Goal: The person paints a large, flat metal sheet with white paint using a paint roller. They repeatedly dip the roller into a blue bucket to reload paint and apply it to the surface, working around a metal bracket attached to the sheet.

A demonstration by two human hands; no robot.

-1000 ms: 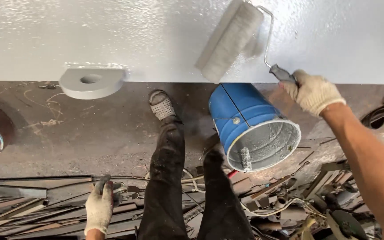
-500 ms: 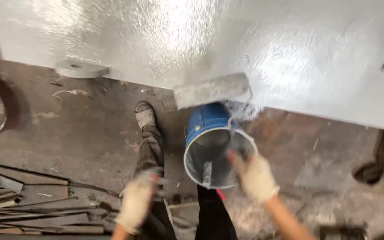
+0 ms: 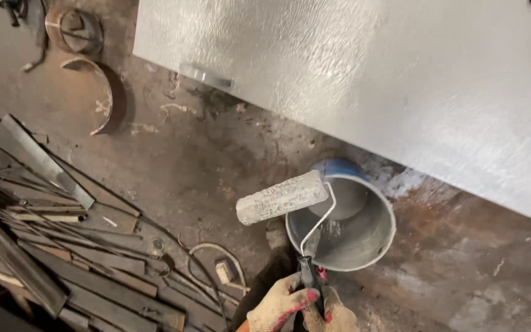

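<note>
A paint roller [image 3: 283,197] with a grey-coated sleeve hangs level over the floor, its right end above the rim of a blue bucket [image 3: 383,243] that has a metal inside. The roller's wire frame runs down to a dark handle [image 3: 306,275]. My left hand [image 3: 276,305], in a dirty glove with red trim, and my right hand [image 3: 335,316], also gloved, both close around that handle at the bottom edge of the head view. A large grey-painted metal panel [image 3: 370,80] fills the top right, clear of the roller.
Rusty flat metal strips [image 3: 50,246] lie piled at the left. A curved metal piece [image 3: 102,98] and a round rusty part [image 3: 75,27] sit at the top left. A cable loop [image 3: 210,258] lies near my dark trouser leg [image 3: 265,276]. The floor is stained concrete.
The roller came off the grey panel and dropped to the bucket's rim. My left hand rose to join the right on the handle. The view tilted and shifted.
</note>
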